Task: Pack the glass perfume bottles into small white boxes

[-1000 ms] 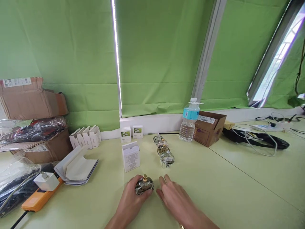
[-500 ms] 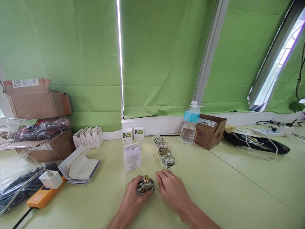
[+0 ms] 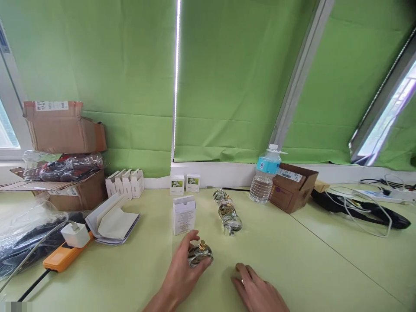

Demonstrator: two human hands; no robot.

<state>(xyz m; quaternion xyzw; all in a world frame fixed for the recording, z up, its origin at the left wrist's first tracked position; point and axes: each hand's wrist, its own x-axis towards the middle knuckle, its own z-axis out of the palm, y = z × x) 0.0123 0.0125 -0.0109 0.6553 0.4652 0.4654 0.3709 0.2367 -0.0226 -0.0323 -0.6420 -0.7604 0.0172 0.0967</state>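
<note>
Pale green tabletop (image 3: 308, 268), cluttered along the left side and back edge.

Nearest: right hand (image 3: 256, 290), palm down on bare surface, fingers loosely curled, holding nothing; ring on one finger.

Beside it, apart: left hand (image 3: 182, 271), fingers and thumb wrapped round a small round glass perfume bottle (image 3: 199, 255) at front centre, gold spray top upward, base apparently on the table.

Step in hand, by judgement: bottle gripped and steadied, not visibly lifted. Any next move, by judgement: firm pinch needed on curved, slick glass, upright carriage, spare hand free to assist.

Just behind the bottle: white carton (image 3: 184, 215), upright, top flap open; closest obstacle to any forward reach.

Right of that carton: row of three glass bottles (image 3: 227, 212), touching or nearly so, easy to knock.

Left foreground: orange power strip (image 3: 61, 255) with white charger (image 3: 75, 234) plugged in; folded card sheets (image 3: 113, 219); dark items in a plastic bag (image 3: 22, 242).

Further back: four open cartons (image 3: 125, 184); two printed boxes (image 3: 185, 183); water bottle (image 3: 264, 175); brown box (image 3: 292, 186); tangled cables (image 3: 357, 206) far right, well apart from both hands.

Far left: stacked cardboard boxes (image 3: 65, 125).

Backdrop: green blinds (image 3: 227, 86), daylight at the gaps.
</note>
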